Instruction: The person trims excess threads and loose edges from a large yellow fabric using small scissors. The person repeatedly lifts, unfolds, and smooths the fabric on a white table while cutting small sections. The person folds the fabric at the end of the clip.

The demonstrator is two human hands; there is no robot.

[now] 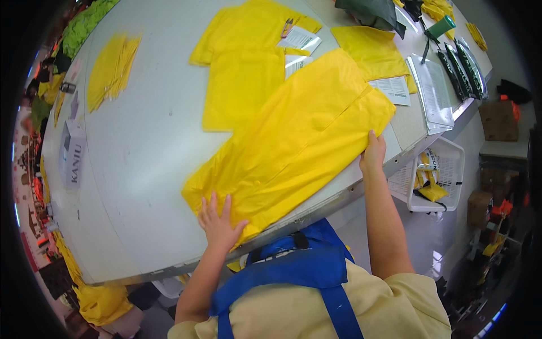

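Note:
A long yellow garment [293, 130], smooth like rainwear and folded lengthwise, lies slantwise across the white table in front of me. My left hand [219, 225] rests flat on its lower left end, fingers spread. At the garment's right end, my right hand [374, 151] has its edge between thumb and fingers; part of the fingers is hidden. Just beyond lie folded yellow pieces [240, 85] in flat stacks, with printed paper inserts [299, 39] and small red-handled snips [287, 27] on top.
The white table [147, 186] has a curved front edge by my body. Another yellow folded piece [367, 51], clear plastic sleeves [430, 96] and dark packets [463, 70] lie to the right. A white basket [456, 169] with yellow packages stands below. Fanned yellow pieces [113, 70] lie far left.

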